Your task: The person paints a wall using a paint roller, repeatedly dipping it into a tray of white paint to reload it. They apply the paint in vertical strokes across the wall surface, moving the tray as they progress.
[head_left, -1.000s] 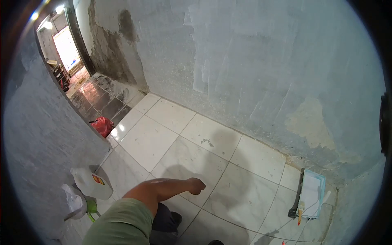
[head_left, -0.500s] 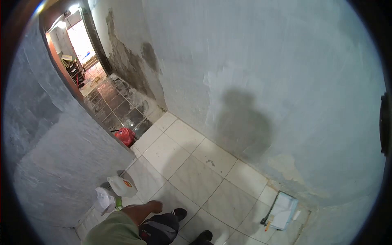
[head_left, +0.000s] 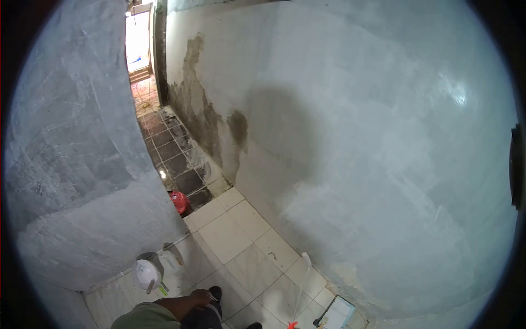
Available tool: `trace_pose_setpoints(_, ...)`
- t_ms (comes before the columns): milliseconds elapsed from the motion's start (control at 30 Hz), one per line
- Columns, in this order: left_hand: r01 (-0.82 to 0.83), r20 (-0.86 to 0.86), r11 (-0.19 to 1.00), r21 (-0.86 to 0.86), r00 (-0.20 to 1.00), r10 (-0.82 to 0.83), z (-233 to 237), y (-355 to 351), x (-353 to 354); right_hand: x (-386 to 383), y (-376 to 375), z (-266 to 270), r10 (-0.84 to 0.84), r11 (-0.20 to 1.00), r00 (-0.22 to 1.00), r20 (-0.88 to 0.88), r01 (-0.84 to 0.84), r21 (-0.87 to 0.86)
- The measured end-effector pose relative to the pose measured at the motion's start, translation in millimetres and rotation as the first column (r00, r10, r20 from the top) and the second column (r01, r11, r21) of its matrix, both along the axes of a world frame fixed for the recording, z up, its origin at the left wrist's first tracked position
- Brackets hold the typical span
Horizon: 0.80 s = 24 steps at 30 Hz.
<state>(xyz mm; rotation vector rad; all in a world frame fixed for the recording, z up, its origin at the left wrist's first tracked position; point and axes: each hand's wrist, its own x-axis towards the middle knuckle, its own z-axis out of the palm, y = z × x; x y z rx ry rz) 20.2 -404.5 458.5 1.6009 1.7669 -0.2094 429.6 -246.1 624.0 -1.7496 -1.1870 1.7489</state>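
My left hand (head_left: 201,297) hangs at the bottom, beside my leg and above a black shoe (head_left: 216,294). Its fingers look curled in, and I make out nothing in them. A roller with a small white head (head_left: 307,260), a thin shaft and a red handle end (head_left: 292,325) rises from the bottom edge over the tiles. My right hand is out of view below, so what grips the handle is hidden. Right of the handle lies a shallow tray (head_left: 338,312) with white contents, a dark tool (head_left: 318,321) at its left edge.
At left, by the grey wall (head_left: 98,230), stand a white tub (head_left: 147,274), a green-handled tool (head_left: 163,288) and a pale jug (head_left: 171,262). A red object (head_left: 178,202) sits at the doorway edge. The long wall (head_left: 383,164) has patchy, damp plaster.
My view has shifted, and the tray now appears lower and further left. The white-headed roller has come up into view over the floor. My left hand stays near my leg.
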Motion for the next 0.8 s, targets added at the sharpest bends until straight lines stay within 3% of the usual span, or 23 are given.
trace_pose_setpoints(33, -0.132, 0.028, 0.99, 0.058, 0.991, 0.131, 22.3, 2.4, -5.4, -35.9, 6.9, 21.4, 0.039, 0.999, 0.999, -0.028, -0.039, -0.016)
trace_pose_setpoints(67, -0.046, 0.015, 0.999, 0.026, 0.999, 0.046, 31.6, 7.1, -15.6, -64.7, 13.6, 26.9, 0.076, 0.997, 0.995, -0.058, -0.078, -0.03)
trace_pose_setpoints(100, 0.04, 0.01, 0.999, -0.004, 0.999, -0.04, 40.0, 12.8, -22.8, -81.8, 22.0, -7.5, 0.138, 0.99, 0.99, -0.039, -0.136, 0.041)
trace_pose_setpoints(133, -0.108, 0.104, 0.994, -0.028, 0.988, 0.111, 63.7, 17.6, -26.5, -102.6, 23.6, -15.8, 0.198, 0.975, 0.98, -0.014, -0.195, 0.109)
trace_pose_setpoints(167, -0.252, 0.189, 0.966, -0.06, 0.947, 0.259, 85.3, 25.5, -31.3, -118.8, 24.8, -21.9, 0.21, 0.976, 0.977, 0.026, -0.211, 0.055)
trace_pose_setpoints(233, -0.273, 0.319, 0.955, 0.115, 0.921, 0.224, 94.0, 34.5, -38.2, -181.7, 29.7, 8.4, 0.238, 0.97, 0.969, 0.061, -0.24, 0.029)
trace_pose_setpoints(300, -0.514, 0.407, 0.854, -0.083, 0.765, 0.5, 102.8, 55.3, -37.4, -226.5, 33.2, 17.9, 0.258, 0.964, 0.964, 0.065, -0.262, 0.051)
trace_pose_setpoints(333, -0.515, 0.412, 0.853, -0.091, 0.76, 0.503, 122.5, 65.8, -42.4, -246.8, 36.2, 19.7, 0.254, 0.966, 0.965, 0.072, -0.257, 0.039)
trace_pose_setpoints(400, -0.607, 0.513, 0.74, -0.29, 0.554, 0.655, 166.7, 79.1, -53.5, -274.7, 38.7, 20.7, 0.262, 0.964, 0.961, 0.089, -0.265, 0.016)
trace_pose_setpoints(433, -0.615, 0.513, 0.728, -0.302, 0.538, 0.668, 162.9, 81.3, -56.0, -286.0, 39.0, 20.6, 0.253, 0.966, 0.966, 0.06, -0.256, 0.045)
trace_pose_setpoints(500, -0.65, 0.513, 0.755, -0.083, 0.622, 0.592, 144.4, 78.3, -58.0, -302.3, 38.8, 17.2, 0.256, 0.957, 0.966, 0.031, -0.258, 0.132)
trace_pose_setpoints(533, -0.666, 0.521, 0.741, -0.088, 0.603, 0.604, 135.7, 73.5, -61.0, -311.4, 40.1, 20.2, 0.288, 0.952, 0.957, 0.049, -0.291, 0.094)
trace_pose_setpoints(567, -0.683, 0.526, 0.724, -0.1, 0.581, 0.621, 126.8, 67.5, -62.7, -320.1, 44.0, 22.6, 0.314, 0.924, 0.941, 0.125, -0.333, 0.187)
trace_pose_setpoints(600, -0.652, 0.394, 0.758, 0.028, 0.704, 0.591, 76.0, 57.4, -58.8, -324.8, 47.2, 22.2, 0.341, 0.882, 0.919, 0.198, -0.386, 0.272)
trace_pose_setpoints(633, -0.559, 0.383, 0.827, 0.068, 0.78, 0.495, 95.6, 44.5, -71.6, -325.9, 52.8, 7.3, 0.347, 0.895, 0.919, 0.186, -0.384, 0.227)
trace_pose_setpoints(667, -0.725, 0.34, 0.671, -0.155, 0.599, 0.725, 77.2, 37.9, -72.3, -326.2, 58.4, -7.6, 0.35, 0.908, 0.921, 0.171, -0.378, 0.179)
trace_pose_setpoints(700, -0.703, 0.302, 0.7, -0.126, 0.645, 0.702, 42.3, 16.8, -75.1, -331.4, 62.3, -4.7, 0.359, 0.912, 0.92, 0.159, -0.382, 0.148)
trace_pose_setpoints(733, -0.76, 0.238, 0.622, -0.188, 0.579, 0.78, 51.9, 3.4, -84.6, -338.3, 67.0, -3.2, 0.363, 0.917, 0.92, 0.147, -0.381, 0.122)
trace_pose_setpoints(767, -0.804, 0.134, 0.586, -0.097, 0.573, 0.808, 17.6, -17.3, -82.9, -340.0, 67.9, -7.4, 0.393, 0.909, 0.907, 0.152, -0.407, 0.083)
trace_pose_setpoints(800, -0.593, 0.121, 0.796, -0.121, 0.787, 0.605, 7.5, -33.4, -97.3, -341.4, 75.3, -15.4, 0.369, 0.924, 0.92, 0.131, -0.379, 0.058)
